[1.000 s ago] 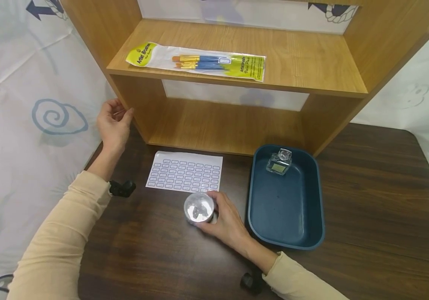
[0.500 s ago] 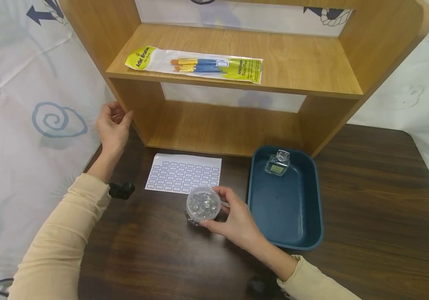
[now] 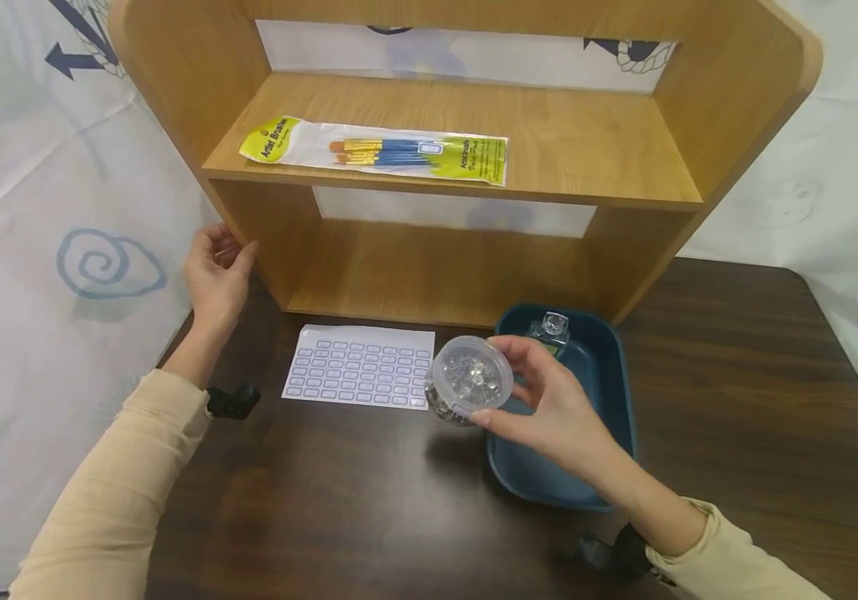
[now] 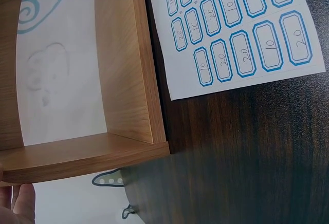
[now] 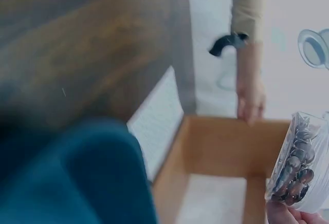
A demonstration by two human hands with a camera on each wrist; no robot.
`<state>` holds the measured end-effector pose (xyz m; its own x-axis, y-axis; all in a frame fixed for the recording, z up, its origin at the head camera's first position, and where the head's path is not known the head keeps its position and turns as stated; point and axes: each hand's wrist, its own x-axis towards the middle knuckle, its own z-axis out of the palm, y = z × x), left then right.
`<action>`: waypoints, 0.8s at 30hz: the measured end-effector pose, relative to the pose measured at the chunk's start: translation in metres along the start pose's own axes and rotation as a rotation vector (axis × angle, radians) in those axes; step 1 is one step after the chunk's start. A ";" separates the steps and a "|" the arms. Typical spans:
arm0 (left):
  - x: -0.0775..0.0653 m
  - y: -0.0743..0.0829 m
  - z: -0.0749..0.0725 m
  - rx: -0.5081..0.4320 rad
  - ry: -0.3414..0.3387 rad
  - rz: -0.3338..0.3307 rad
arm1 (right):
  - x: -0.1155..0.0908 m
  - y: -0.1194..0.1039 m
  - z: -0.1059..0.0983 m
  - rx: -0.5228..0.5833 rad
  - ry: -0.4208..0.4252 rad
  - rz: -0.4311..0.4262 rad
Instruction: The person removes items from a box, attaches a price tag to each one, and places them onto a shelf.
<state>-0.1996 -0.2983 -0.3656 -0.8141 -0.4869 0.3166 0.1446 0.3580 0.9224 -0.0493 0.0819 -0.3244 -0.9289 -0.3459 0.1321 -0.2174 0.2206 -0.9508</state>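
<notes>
A round clear plastic jar (image 3: 471,377) with a lid, holding shiny glass-like beads, is in my right hand (image 3: 559,408). The thumb and fingers grip its side near the lid, above the table and beside the blue tray (image 3: 499,467). In the right wrist view the jar (image 5: 299,165) is tilted, its beads dark and rounded. My left hand (image 3: 213,279) rests against the outer left side of the wooden shelf unit (image 3: 429,271), fingers loosely bent. Only its fingertips show in the left wrist view, at the panel's edge.
Inside the tray, partly behind my right hand, stands a small glass bottle (image 3: 551,331). A sheet of numbered labels (image 3: 357,367) lies before the shelf. Packaged artist brushes (image 3: 376,152) lie on the upper shelf. A patterned cloth (image 3: 109,333) hangs at the left.
My right hand has lifted the jar from near the label sheet and carried it right, up to the tray's left side. The left hand stays at the shelf panel. The head view has shifted slightly.
</notes>
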 end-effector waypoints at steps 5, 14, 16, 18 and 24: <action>0.000 -0.001 -0.002 0.019 -0.004 -0.004 | 0.006 -0.020 -0.034 -0.018 0.035 -0.031; -0.001 -0.003 -0.003 -0.017 -0.002 0.018 | 0.036 -0.060 -0.090 0.071 0.181 -0.110; -0.002 -0.003 -0.005 -0.009 0.006 0.013 | 0.049 -0.066 -0.101 0.096 0.216 -0.129; -0.003 -0.003 -0.006 0.001 0.013 0.011 | 0.061 -0.069 -0.110 0.083 0.252 -0.135; -0.004 0.000 0.000 0.016 0.010 0.028 | 0.087 -0.071 -0.130 0.042 0.342 -0.086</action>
<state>-0.1966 -0.2964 -0.3673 -0.8040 -0.4848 0.3445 0.1579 0.3844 0.9096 -0.1532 0.1550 -0.2085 -0.9559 -0.0347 0.2915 -0.2932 0.1639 -0.9419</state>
